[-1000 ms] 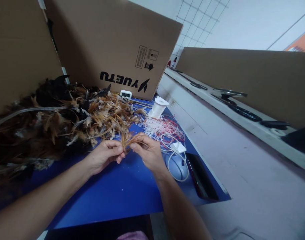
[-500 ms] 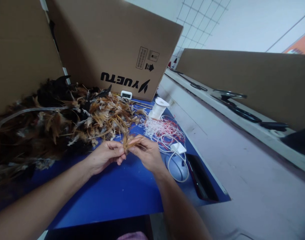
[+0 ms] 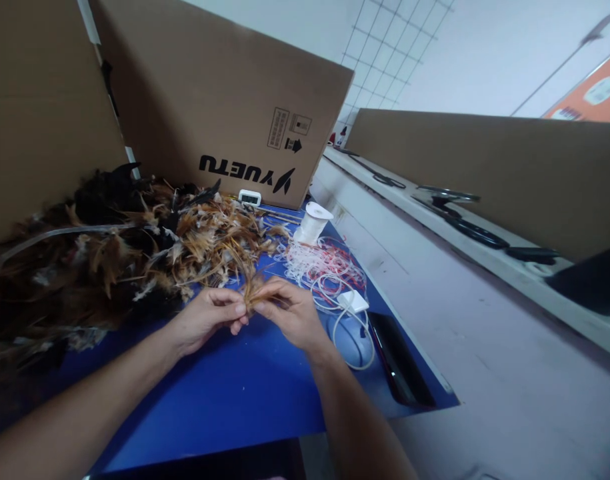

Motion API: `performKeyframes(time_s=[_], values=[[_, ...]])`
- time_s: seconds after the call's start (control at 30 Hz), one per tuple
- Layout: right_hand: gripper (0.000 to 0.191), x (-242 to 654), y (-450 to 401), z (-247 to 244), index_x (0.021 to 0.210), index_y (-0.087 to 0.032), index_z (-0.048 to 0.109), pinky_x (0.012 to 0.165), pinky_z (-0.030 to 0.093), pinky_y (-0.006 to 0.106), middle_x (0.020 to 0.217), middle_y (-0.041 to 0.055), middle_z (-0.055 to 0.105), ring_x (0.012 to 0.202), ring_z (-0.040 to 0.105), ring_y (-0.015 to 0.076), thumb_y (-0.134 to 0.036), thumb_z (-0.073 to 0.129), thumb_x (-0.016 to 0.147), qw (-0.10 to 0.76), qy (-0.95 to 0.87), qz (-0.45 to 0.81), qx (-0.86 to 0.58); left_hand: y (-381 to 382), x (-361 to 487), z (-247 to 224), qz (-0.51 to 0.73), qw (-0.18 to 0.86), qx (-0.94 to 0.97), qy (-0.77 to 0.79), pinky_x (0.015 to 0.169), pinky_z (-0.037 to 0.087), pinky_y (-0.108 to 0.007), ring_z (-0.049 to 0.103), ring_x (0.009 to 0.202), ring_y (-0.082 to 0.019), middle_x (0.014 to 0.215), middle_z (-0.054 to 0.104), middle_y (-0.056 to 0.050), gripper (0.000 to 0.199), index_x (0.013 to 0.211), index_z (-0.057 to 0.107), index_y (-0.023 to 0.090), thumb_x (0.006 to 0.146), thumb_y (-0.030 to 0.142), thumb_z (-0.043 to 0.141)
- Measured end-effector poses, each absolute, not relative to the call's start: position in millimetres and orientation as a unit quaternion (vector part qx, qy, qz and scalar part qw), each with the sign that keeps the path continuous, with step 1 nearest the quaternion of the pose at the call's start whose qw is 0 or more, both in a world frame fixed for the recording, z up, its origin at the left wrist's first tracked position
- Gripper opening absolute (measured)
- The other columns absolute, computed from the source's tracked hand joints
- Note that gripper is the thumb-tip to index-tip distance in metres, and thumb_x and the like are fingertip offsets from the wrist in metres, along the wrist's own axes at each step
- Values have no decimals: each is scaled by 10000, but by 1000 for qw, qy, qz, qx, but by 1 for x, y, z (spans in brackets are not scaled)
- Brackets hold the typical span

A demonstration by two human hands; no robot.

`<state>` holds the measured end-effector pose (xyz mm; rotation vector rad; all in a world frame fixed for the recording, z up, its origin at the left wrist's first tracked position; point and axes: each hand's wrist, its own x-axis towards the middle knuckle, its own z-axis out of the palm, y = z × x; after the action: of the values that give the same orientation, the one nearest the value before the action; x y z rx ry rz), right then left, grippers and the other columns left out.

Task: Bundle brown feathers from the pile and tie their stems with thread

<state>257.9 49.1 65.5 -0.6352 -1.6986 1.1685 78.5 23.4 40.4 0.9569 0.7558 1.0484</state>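
A small bunch of golden-brown feathers (image 3: 251, 288) is held between my two hands, above the blue table (image 3: 245, 393). My left hand (image 3: 209, 317) pinches its lower end between thumb and fingertips. From the right, my right hand (image 3: 289, 312) closes thumb and fingers on the same bunch, with some strands lying across them. The fingertips of both hands almost meet. Just beyond and to the left lies a big heap of brown and black feathers (image 3: 185, 240), with pale fluff among them.
A white spool (image 3: 312, 223) stands behind a tangle of white and red cords (image 3: 322, 263). Right of my hand lie a white adapter with cable (image 3: 353, 302) and a black phone (image 3: 401, 360). Cardboard panels (image 3: 225, 87) wall the back; a small digital display (image 3: 249, 197) sits there.
The view has shifted slightly. Both hands stay together on the feather bunch; the right fingers have moved a little along the strands.
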Motion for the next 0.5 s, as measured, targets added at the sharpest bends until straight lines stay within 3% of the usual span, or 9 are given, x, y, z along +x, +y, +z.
performKeyframes(time_s=[0.13,0.23,0.37,0.5], values=[[166,264,58,64,882,-229,672,597,472,236,761,-13,635,638,573,103,-280,721,731,512,-604,531,-302,24,75,40,458,687,446,346,493,447,-191,558,480,-79,592,659,-24,204,637,700,122,658,306,786],[170,268,64,64,889,-217,682,606,458,231,758,-7,641,651,566,104,-330,689,762,515,-573,547,-327,24,75,39,434,685,468,351,487,435,-189,555,474,-82,584,665,-31,225,623,697,123,652,327,787],[256,266,60,66,886,-194,699,723,461,271,788,11,656,727,588,126,-422,646,786,437,-606,593,-300,24,75,40,396,680,500,363,504,439,-192,561,475,-84,581,671,-33,224,618,702,125,661,331,779],[228,261,53,68,811,-176,690,695,461,260,740,-6,640,673,580,112,-380,723,714,379,-602,645,-279,23,76,39,357,663,544,370,533,454,-203,564,497,-89,603,679,-39,194,639,720,127,697,309,752]])
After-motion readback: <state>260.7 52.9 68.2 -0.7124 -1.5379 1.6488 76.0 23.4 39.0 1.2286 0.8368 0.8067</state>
